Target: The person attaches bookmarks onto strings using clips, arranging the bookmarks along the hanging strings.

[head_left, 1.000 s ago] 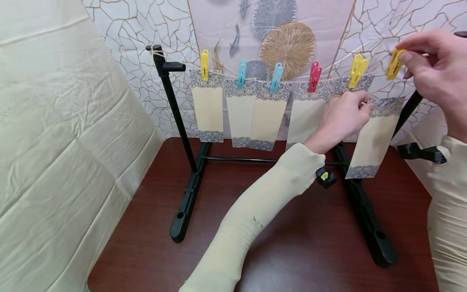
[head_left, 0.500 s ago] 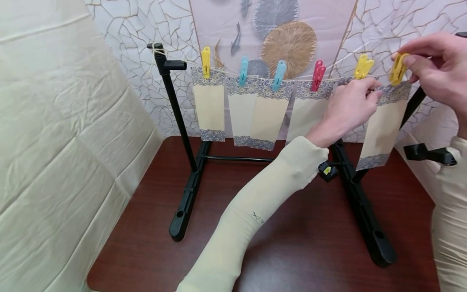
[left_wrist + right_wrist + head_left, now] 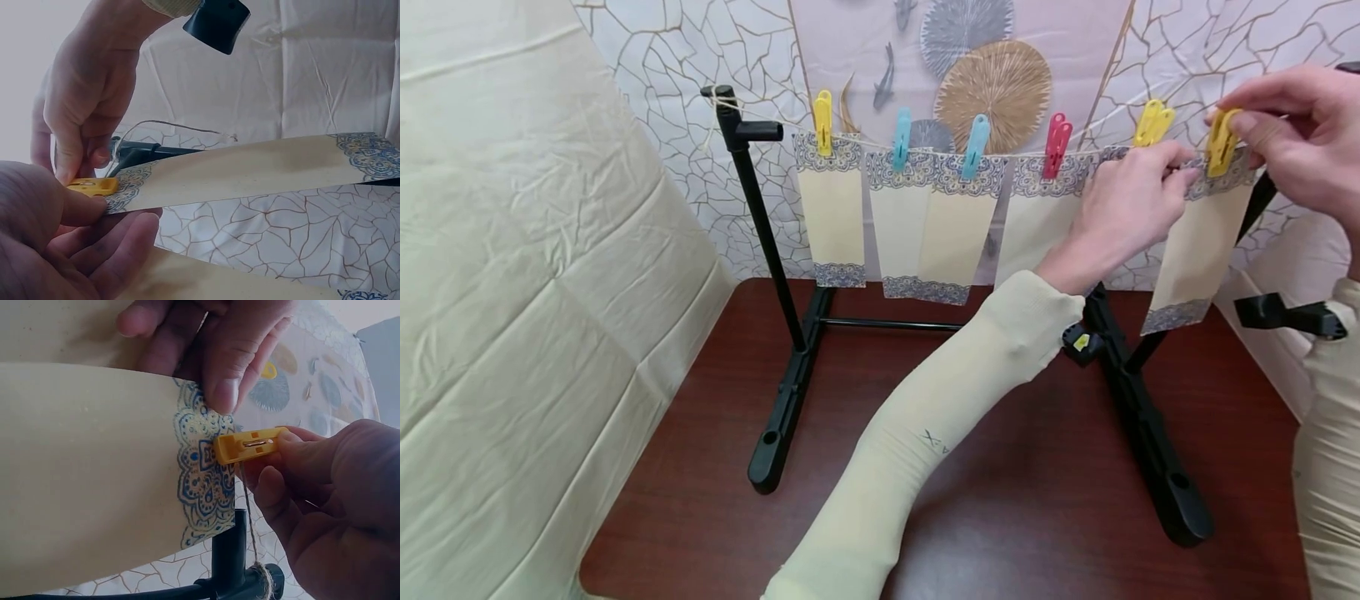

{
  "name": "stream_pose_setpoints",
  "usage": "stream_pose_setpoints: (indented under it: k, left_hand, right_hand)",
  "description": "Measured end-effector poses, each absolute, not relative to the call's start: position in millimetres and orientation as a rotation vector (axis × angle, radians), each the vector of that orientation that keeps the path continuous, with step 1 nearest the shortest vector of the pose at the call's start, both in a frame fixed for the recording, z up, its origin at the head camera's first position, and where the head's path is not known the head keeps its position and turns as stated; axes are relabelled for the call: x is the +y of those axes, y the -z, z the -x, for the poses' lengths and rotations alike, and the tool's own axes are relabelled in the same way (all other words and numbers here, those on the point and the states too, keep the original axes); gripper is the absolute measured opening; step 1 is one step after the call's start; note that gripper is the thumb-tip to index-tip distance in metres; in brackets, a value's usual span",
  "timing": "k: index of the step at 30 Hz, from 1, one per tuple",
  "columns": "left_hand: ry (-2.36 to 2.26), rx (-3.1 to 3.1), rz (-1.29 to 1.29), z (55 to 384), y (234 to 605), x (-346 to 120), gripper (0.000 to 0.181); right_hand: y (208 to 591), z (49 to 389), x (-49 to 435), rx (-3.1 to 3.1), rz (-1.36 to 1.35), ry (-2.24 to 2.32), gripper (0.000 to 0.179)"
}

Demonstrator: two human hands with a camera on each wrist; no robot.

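At the right end of the string, my right hand (image 3: 1292, 142) pinches a yellow clothespin (image 3: 1222, 143) between thumb and fingers. The clothespin's tip overlaps the patterned top edge of a cream paper card (image 3: 1198, 250). My left hand (image 3: 1131, 196) pinches the same card by its upper left corner; its thumb (image 3: 226, 394) lies on the blue lace print in the right wrist view. Several similar cards hang to the left under a yellow clothespin (image 3: 823, 123), two blue ones, a red clothespin (image 3: 1057, 146) and another yellow one. My left hand hides part of the neighbouring card.
A black stand (image 3: 766, 242) holds the string at both ends, with feet on the dark red-brown table (image 3: 1000, 500). Cream cloth (image 3: 550, 292) drapes at the left. Behind hangs a patterned backdrop (image 3: 700, 50). Black wrist cameras sit on both cuffs.
The card in my left hand has risen and moved right, up to the string. The yellow clothespin has come down slightly over its top edge.
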State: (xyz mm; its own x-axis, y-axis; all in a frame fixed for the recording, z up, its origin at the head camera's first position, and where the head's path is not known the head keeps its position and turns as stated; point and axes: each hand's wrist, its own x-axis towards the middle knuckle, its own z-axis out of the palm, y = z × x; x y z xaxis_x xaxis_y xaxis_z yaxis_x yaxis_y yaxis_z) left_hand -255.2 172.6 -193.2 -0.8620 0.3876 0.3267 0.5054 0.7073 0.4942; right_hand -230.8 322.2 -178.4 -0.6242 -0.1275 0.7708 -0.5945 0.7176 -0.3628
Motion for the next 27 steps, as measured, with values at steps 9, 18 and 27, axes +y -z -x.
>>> stream_pose_setpoints:
  k: [9, 18, 27]
  left_hand:
    - [0.947, -2.686, 0.698, 259, 195, 170, 0.025]
    - [1.054, -2.724, 0.677, 261, 203, 163, 0.035]
    - [1.112, -2.75, 0.864, 256, 212, 144, 0.032]
  right_hand:
    - [177, 230, 320, -2.217, -0.495, -0.734, 0.04]
    - [174, 231, 319, -2.296, -0.504, -0.666, 0.047]
    - [180, 227, 321, -2.296, -0.432, -0.762, 0.035]
